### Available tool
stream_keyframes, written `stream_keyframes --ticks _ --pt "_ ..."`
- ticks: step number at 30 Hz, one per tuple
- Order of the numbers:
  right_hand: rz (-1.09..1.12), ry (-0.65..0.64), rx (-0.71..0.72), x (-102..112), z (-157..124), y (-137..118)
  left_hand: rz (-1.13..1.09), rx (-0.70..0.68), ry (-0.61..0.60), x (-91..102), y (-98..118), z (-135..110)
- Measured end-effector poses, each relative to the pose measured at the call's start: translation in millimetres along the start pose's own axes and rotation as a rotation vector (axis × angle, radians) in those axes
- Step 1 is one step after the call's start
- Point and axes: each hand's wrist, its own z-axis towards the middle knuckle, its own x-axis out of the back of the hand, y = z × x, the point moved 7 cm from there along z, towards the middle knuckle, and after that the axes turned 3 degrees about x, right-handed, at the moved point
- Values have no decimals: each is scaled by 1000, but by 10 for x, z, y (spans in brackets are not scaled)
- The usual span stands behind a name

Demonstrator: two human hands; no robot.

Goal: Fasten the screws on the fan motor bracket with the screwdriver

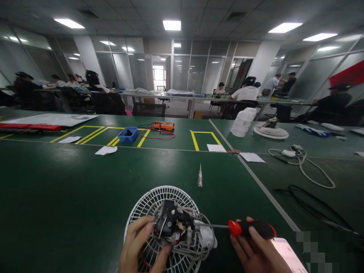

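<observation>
Green surface (71,197) in a glass-walled workroom, two hands busy over a bared motor

Bright ceiling panels (172,25) light the room, where people (247,92) sit at a long surface (182,97) in the background. On the near surface, close to the wearer, lies a round white plastic fan grille (135,206), and on top of it rests an exposed black motor assembly (170,216) with a tangle of pale grey cable (186,253) around its lower side.

The left hand (139,242) has its grip closed about the left side of the assembly, fingertips at the edge of the black housing and thumb lower down. The right hand (253,250) has its grip clamped on a long screwdriver with a red-and-black handle (234,228); its metal shaft lies nearly level, the end reaching into the assembly's right side. Whether the tip sits in a screw cannot be told.

Just beyond the grille is a small clear-handled screwdriver (200,178), pointing away. Farther off stand a blue plastic tray (126,139) holding something dark, an orange multimeter (164,125) with red and black leads, and a stack of white tubs (242,123). Near the right hand lies a pale pink phone (288,254), partly behind the wrist.
</observation>
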Motion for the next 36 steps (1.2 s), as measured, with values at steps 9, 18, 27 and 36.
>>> stream_keyframes --ticks 9,18,27,36 --pt "56 52 46 -194 -120 -26 50 23 -120 -10 -116 123" --pt "87 -1 124 -299 -141 -108 95 107 -282 -51 -38 390" --pt "141 -28 94 -298 -108 -55 247 109 -387 -74 110 679" --pt "148 -34 98 -298 -131 -69 114 173 -364 -364 27 589"
